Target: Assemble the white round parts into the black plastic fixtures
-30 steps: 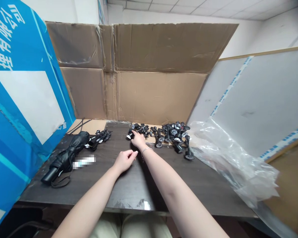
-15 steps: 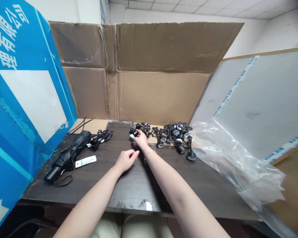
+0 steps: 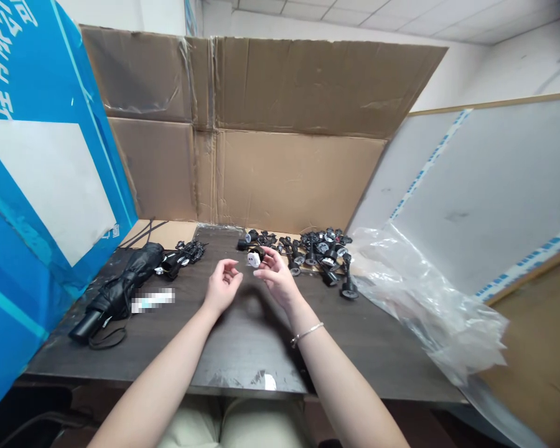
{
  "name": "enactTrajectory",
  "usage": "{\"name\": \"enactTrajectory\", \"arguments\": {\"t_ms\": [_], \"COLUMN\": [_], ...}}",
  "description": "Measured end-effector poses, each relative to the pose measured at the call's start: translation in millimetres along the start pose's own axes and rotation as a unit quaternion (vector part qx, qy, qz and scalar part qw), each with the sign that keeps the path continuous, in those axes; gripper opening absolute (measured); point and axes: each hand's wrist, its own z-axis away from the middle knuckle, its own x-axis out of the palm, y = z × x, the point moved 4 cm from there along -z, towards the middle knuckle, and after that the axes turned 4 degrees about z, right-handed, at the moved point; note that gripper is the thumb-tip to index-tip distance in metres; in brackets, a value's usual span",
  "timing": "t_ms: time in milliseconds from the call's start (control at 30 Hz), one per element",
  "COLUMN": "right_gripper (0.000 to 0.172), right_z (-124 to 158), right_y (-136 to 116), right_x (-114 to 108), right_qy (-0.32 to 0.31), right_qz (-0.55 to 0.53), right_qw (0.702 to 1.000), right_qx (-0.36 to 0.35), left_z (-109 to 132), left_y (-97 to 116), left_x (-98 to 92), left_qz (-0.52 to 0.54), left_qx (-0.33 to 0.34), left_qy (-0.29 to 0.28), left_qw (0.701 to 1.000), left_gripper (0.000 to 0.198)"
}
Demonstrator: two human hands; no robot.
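The right hand [image 3: 276,277], a thin bracelet [image 3: 305,335] on its wrist, is closed around a black plug [image 3: 254,257] with a white face, pinching it at the fingertips above the table [image 3: 256,354]. The left hand [image 3: 223,287] is half open and empty, just left of that plug. Beyond the right hand lies a heap of black corded plugs [image 3: 324,249]. Past the left hand are a smaller plug cluster [image 3: 190,251] and a folded black umbrella [image 3: 116,292]. Clear plastic sheeting [image 3: 429,298] spreads right of the heap, and flattened cardboard [image 3: 289,180] stands behind everything.

Bare left hand [image 3: 223,287], bare right hand [image 3: 277,278], thin silver bangle [image 3: 307,335] on right wrist [image 3: 295,323], pale khaki trousers [image 3: 233,423]
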Motion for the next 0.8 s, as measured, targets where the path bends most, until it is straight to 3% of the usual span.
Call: {"name": "enactTrajectory", "arguments": {"t_ms": [100, 233, 367, 500, 667, 733, 800], "right_gripper": [0.053, 0.048, 0.044, 0.041, 0.047, 0.051, 0.053], "right_z": [10.4, 17.9, 21.2, 19.7, 19.9, 20.8, 22.8], "right_y": [-0.2, 2.0, 4.2, 9.2, 10.3, 5.6, -2.7], "right_x": [5.2, 7.5, 8.4, 7.3, 8.4, 7.4, 5.6], "right_qy": [-0.03, -0.068, -0.115, -0.135, -0.156, -0.126, -0.062], "right_qz": [-0.022, -0.026, -0.029, -0.004, 0.097, 0.188, 0.293], "right_qw": [0.999, 0.996, 0.991, 0.989, 0.983, 0.971, 0.937], "right_qx": [0.024, 0.051, 0.068, 0.057, -0.011, -0.081, -0.18], "left_z": [0.3, 5.6, 9.7, 9.3, 8.0, 7.6, 7.0], "left_y": [0.9, 5.3, 8.5, 7.8, 6.6, 4.5, 2.1], "left_x": [2.3, 7.2, 10.1, 9.4, 6.6, 5.7, 4.9], "left_qz": [0.033, -0.001, -0.032, -0.037, -0.033, -0.019, -0.003], "left_qx": [0.02, 0.042, 0.057, 0.059, 0.082, 0.08, 0.072], "left_qy": [-0.037, -0.093, -0.111, -0.076, -0.029, -0.022, -0.017], "left_qw": [0.999, 0.995, 0.992, 0.995, 0.996, 0.996, 0.997], "left_gripper": [0.045, 0.06, 0.056, 0.044, 0.035, 0.036, 0.037]}}
